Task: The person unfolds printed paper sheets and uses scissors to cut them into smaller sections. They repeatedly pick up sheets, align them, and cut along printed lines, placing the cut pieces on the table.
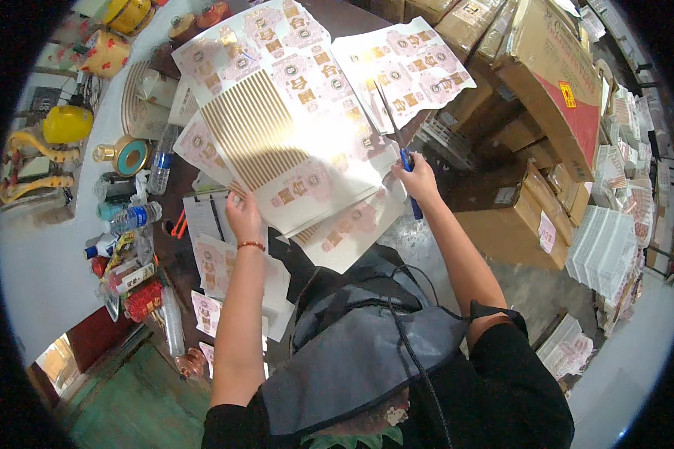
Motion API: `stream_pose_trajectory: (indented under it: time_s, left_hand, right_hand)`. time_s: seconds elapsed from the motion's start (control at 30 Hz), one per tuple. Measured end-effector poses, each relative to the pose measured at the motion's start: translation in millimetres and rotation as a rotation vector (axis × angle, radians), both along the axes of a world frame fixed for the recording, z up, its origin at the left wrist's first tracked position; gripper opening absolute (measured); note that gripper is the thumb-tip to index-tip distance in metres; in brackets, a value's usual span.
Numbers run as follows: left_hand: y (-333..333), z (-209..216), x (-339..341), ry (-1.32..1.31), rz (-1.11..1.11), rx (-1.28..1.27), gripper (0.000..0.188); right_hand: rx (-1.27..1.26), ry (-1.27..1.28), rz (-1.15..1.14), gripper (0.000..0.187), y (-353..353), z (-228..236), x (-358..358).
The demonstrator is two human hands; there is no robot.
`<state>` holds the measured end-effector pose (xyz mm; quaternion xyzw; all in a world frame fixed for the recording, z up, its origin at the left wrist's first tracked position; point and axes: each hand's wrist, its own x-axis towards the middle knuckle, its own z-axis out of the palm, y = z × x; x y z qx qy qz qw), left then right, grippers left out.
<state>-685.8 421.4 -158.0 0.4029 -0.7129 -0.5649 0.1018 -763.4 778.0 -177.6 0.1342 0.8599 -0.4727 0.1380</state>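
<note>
Pink-and-gold-printed white paper sheet [288, 135] pinched by left hand [245, 218] fingers; blue-handled metal scissors [406, 158] clasped by right hand [419, 179] fingers, blades beyond fingertips.

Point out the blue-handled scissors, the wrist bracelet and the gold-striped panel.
Blue-handled scissors [406, 159]: head view, on the blue handle below the blades.
Wrist bracelet [252, 245]: head view, on its band.
Gold-striped panel [254, 131]: head view, middle of the stripes.

Glare bleaches the printed sheet [288, 116]; curved edges fade black.
</note>
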Motion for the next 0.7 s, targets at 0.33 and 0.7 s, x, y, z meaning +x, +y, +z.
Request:
stream_pose_trajectory:
  time_s: [0.33,0.7]
  left_hand:
    - [-5,16,5,-0.131,0.022,-0.397,0.043]
    - [9,-23,22,-0.185,-0.140,-0.253,0.063]
  right_hand:
    - [-0.091,-0.071,0.006,0.038,1,0,-9]
    - [-0.129,-0.139,0.042,0.040,-5,2,-14]
